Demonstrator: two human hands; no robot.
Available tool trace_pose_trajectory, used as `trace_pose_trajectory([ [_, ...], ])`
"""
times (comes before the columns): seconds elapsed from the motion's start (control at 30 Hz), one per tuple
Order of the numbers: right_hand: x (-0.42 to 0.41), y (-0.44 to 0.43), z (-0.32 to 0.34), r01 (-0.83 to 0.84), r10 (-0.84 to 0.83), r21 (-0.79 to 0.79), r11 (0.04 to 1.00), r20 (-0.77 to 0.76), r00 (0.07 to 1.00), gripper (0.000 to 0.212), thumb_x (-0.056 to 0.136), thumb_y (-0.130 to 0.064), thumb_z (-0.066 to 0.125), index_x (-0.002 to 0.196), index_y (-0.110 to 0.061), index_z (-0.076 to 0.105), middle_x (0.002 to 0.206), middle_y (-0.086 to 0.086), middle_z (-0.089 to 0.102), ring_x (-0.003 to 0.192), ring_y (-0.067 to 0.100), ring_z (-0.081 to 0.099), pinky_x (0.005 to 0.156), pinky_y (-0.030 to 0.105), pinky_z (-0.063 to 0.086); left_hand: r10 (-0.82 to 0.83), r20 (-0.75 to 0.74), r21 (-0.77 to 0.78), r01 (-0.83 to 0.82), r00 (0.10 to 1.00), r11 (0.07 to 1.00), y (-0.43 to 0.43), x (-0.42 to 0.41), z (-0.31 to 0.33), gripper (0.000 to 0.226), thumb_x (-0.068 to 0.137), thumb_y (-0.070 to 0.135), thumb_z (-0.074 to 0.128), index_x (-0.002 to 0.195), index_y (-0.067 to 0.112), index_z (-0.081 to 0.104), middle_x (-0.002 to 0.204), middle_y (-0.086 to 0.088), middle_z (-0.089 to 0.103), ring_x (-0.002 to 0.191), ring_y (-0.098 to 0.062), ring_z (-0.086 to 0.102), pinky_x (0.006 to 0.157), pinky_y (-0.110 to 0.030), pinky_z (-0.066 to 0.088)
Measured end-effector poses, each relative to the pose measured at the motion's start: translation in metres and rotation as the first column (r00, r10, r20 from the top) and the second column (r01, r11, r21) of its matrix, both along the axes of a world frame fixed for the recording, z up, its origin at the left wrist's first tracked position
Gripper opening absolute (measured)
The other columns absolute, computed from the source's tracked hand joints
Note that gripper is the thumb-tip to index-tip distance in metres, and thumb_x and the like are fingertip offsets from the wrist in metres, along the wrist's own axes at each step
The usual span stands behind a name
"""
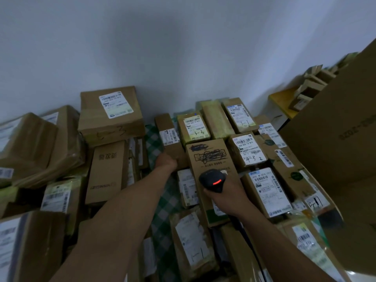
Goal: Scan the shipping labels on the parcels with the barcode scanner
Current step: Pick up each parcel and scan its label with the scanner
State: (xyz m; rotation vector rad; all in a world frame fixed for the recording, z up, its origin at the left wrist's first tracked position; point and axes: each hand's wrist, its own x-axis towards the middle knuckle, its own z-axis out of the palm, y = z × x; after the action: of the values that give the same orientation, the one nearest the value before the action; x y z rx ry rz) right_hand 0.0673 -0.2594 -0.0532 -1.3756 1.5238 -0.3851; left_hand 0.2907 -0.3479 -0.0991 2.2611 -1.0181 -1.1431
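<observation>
black handheld barcode scanner (pixel 212 181) clenched in right grip (pixel 225 198), red light on
left grip (pixel 165 160) grasps near end of narrow brown cardboard parcel (pixel 169 127) w/ white shipping label (pixel 169 136), up-left of scanner; scribbled-on brown box (pixel 209 155) sits under scanner.

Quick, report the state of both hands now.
Left hand: grips the near end of the narrow parcel.
Right hand: grips the barcode scanner.

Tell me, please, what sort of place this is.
Probably a parcel storage or sorting room: taped cardboard parcels piled against a white wall, printed shipping labels with handwritten codes like 3-3, and a barcode scanner in the right hand.
</observation>
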Motion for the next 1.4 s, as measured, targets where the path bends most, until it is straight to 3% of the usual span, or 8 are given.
trace_pose_trajectory([
  [0.13, 0.000, 0.001, 0.005, 0.032, -0.032, 0.010, 0.999, 0.016, 0.999, 0.037, 0.090, -0.030, 0.077, 0.121, -0.014, 0.062, 0.089, -0.003, 0.066, 0.083, 0.012, 0.065, 0.063, 0.023, 0.046, -0.165, 0.075, 0.029, 0.163, 0.984, 0.986, 0.011, -0.004, 0.026, 0.003, 0.098, 0.021, 0.061, 0.096, 0.021, 0.063, 0.106, -0.004, 0.068, 0.082, -0.014, 0.060, 0.065, -0.027, 0.048],
  [0.33, 0.005, 0.007, 0.018, -0.008, 0.008, -0.016, 1.000, 0.011, 1.000, 0.018, 0.092, -0.026, 0.075, 0.102, -0.014, 0.065, 0.082, 0.001, 0.066, 0.070, 0.006, 0.064, 0.051, 0.011, 0.042, 0.027, 0.355, -0.547, 0.185, 0.934, 0.817, 0.031, 0.018, 0.086, 0.031, 0.094, 0.027, 0.071, 0.124, 0.026, 0.063, 0.121, 0.002, 0.060, 0.112, -0.018, 0.056, 0.091, -0.029, 0.047],
  [0.43, 0.012, 0.008, 0.028, -0.065, 0.065, 0.003, 0.998, 0.011, 0.998, 0.013, 0.098, -0.014, 0.067, 0.087, -0.018, 0.060, 0.069, -0.004, 0.059, 0.051, -0.007, 0.058, 0.042, 0.005, 0.035, 0.058, 0.645, -0.417, 0.287, 0.762, 0.862, 0.020, 0.044, 0.097, 0.060, 0.090, 0.023, 0.073, 0.143, 0.025, 0.047, 0.149, -0.009, 0.043, 0.140, -0.032, 0.035, 0.118, -0.050, 0.024],
  [0.5, 0.014, 0.008, 0.024, -0.072, 0.071, 0.020, 0.997, 0.008, 0.997, 0.012, 0.099, -0.014, 0.066, 0.088, -0.017, 0.062, 0.070, -0.004, 0.060, 0.050, -0.010, 0.057, 0.043, 0.004, 0.035, 0.029, 0.744, -0.317, 0.315, 0.668, 0.895, 0.012, 0.057, 0.098, 0.072, 0.086, 0.018, 0.074, 0.149, 0.022, 0.039, 0.159, -0.012, 0.031, 0.148, -0.036, 0.024, 0.122, -0.057, 0.012],
  [0.57, 0.014, 0.006, 0.014, -0.073, 0.073, 0.022, 0.997, 0.010, 0.997, 0.014, 0.097, -0.022, 0.070, 0.105, -0.011, 0.066, 0.083, 0.001, 0.067, 0.064, -0.004, 0.061, 0.046, 0.006, 0.039, 0.048, 0.807, -0.291, 0.326, 0.588, 0.900, 0.006, 0.069, 0.095, 0.074, 0.084, 0.010, 0.073, 0.150, 0.020, 0.039, 0.161, -0.011, 0.032, 0.147, -0.036, 0.025, 0.119, -0.059, 0.020],
  [0.7, 0.014, 0.004, 0.006, -0.052, 0.052, 0.026, 0.998, 0.001, 0.999, 0.043, 0.091, -0.036, 0.075, 0.123, -0.013, 0.061, 0.104, 0.003, 0.070, 0.087, 0.007, 0.066, 0.054, 0.010, 0.043, 0.061, 0.834, -0.266, 0.302, 0.548, 0.916, 0.004, 0.086, 0.091, 0.078, 0.080, 0.008, 0.075, 0.149, 0.020, 0.042, 0.157, -0.006, 0.040, 0.148, -0.032, 0.027, 0.120, -0.060, 0.016],
  [1.3, 0.021, 0.007, 0.019, -0.002, 0.001, 0.074, 0.997, 0.014, 1.000, 0.041, 0.092, -0.034, 0.076, 0.125, -0.014, 0.061, 0.103, 0.002, 0.070, 0.083, 0.007, 0.065, 0.047, 0.007, 0.042, 0.146, 0.859, -0.357, 0.369, 0.491, 0.858, 0.023, 0.103, 0.073, 0.079, 0.075, 0.010, 0.081, 0.145, 0.021, 0.047, 0.149, -0.006, 0.049, 0.142, -0.031, 0.037, 0.118, -0.066, 0.015],
  [1.4, 0.018, 0.012, 0.031, -0.013, 0.013, 0.049, 0.999, 0.003, 1.000, 0.021, 0.095, -0.028, 0.074, 0.109, -0.014, 0.067, 0.090, 0.001, 0.070, 0.075, 0.008, 0.065, 0.049, 0.010, 0.044, 0.196, 0.844, -0.416, 0.378, 0.500, 0.827, 0.034, 0.100, 0.081, 0.078, 0.077, 0.007, 0.078, 0.146, 0.019, 0.046, 0.150, -0.007, 0.048, 0.142, -0.032, 0.038, 0.117, -0.067, 0.019],
])
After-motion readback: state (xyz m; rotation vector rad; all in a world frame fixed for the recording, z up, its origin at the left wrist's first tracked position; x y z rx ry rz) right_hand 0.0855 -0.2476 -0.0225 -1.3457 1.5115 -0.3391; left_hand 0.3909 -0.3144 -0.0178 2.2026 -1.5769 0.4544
